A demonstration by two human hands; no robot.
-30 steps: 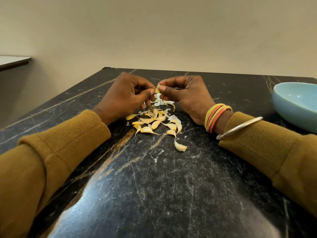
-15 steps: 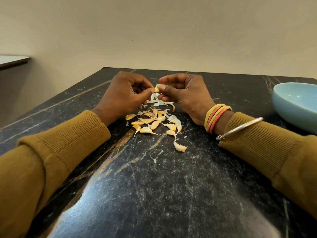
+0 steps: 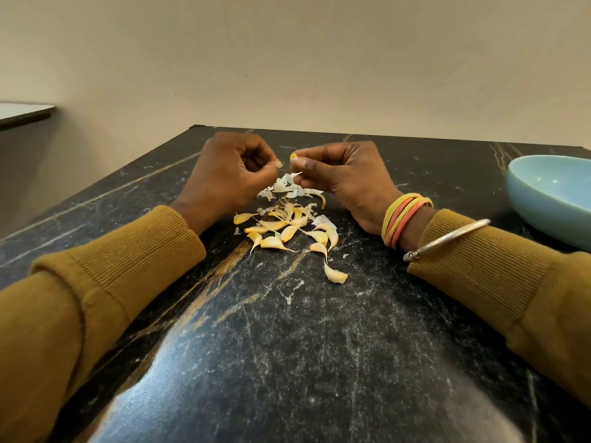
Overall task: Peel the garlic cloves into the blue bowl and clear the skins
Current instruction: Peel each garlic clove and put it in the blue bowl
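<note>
Stretching back to a plain beige wall [image 3: 287,59], the black marble worktop [image 3: 287,346], veined in white and gold, fills most of the view, and a pale-topped ledge [image 3: 22,111] shows at the far left. Two forearms in mustard sleeves [image 3: 105,282] rest on the worktop. The blue bowl [image 3: 550,199] sits at the right edge, well apart from both hands. Between the wrists lies a heap of garlic cloves [image 3: 287,228], with white skins [image 3: 287,188] scattered just beyond it, beneath the hands. The right hand [image 3: 348,180] has its fingers [image 3: 313,154] curled, and thumb and forefinger pinch a small yellow clove [image 3: 293,157] whose tip pokes out above the thumbnail. The left hand [image 3: 224,183], curled likewise, pinches a flake of skin [image 3: 279,163] just beside that clove, not touching it.
</note>
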